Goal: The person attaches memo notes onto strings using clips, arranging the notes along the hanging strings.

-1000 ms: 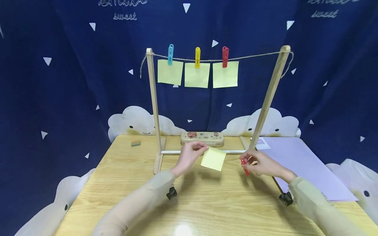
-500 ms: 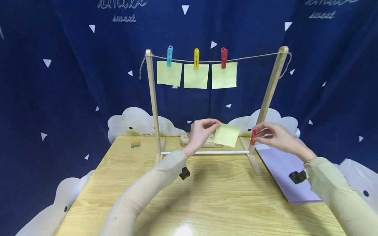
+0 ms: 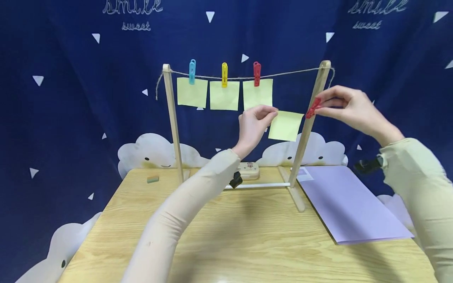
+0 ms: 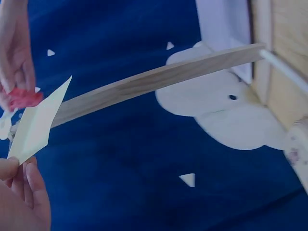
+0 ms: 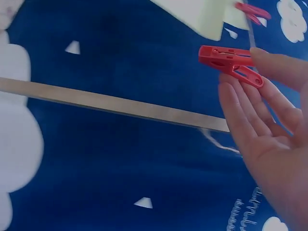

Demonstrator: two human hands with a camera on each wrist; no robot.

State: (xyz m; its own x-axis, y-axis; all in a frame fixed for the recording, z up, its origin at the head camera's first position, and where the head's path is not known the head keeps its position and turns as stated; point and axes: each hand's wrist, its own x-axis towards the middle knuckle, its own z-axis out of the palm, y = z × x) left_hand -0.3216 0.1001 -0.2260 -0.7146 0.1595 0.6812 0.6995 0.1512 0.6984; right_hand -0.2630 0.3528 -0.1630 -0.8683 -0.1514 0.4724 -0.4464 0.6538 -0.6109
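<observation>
My left hand (image 3: 255, 125) pinches a yellow sticky note (image 3: 286, 126) by its upper left corner, below the string (image 3: 293, 72). In the right wrist view, a red clothespin (image 5: 226, 58) sits between the thumb and fingers of my right hand (image 5: 274, 106). That hand is beside the right wooden post (image 3: 307, 133), just right of the note. Three more notes hang in a row from the string: one under a blue clothespin (image 3: 192, 72), one under a yellow clothespin (image 3: 224, 74), one under another red clothespin (image 3: 257, 74). My left hand covers part of the third note's lower edge.
The wooden frame stands on the table (image 3: 212, 236), its left post (image 3: 173, 122) opposite the right one and a white bar (image 3: 262, 185) low between them. Behind is a pencil case (image 3: 249, 171), partly hidden. A purple folder (image 3: 354, 204) lies right, a small eraser-like block (image 3: 153, 179) left.
Both hands have risen from near the table to just below the string, my left carrying the note up and right, my right lifting the red clothespin. The head view has shifted slightly.
</observation>
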